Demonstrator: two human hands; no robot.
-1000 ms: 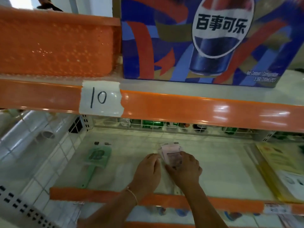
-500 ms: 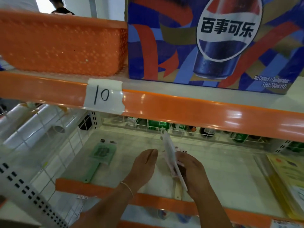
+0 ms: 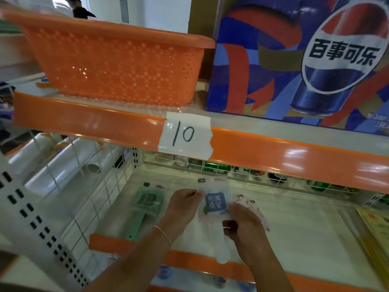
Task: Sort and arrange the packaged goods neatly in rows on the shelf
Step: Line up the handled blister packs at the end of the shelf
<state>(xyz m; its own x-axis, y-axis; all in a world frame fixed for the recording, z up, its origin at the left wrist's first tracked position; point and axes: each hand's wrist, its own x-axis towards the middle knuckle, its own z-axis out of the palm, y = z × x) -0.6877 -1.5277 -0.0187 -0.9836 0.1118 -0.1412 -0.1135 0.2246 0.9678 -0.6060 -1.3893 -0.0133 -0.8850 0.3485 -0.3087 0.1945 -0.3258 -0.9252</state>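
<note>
A white packaged brush with a blue label lies face up on the pale lower shelf. My left hand pinches its upper left edge. My right hand grips the package's lower right part, near the handle. A pink packaged item peeks out from under and behind my right hand. To the left lies a green packaged brush, handle pointing toward the shelf's front edge.
A wire divider bounds the shelf on the left, with clear rolls beyond it. Yellow packets lie at the far right. On the upper shelf, an orange basket and a Pepsi carton stand above a "10" tag.
The white package, held on edge by my right hand half a second ago, now lies flat and face up. My left hand has moved onto its left edge.
</note>
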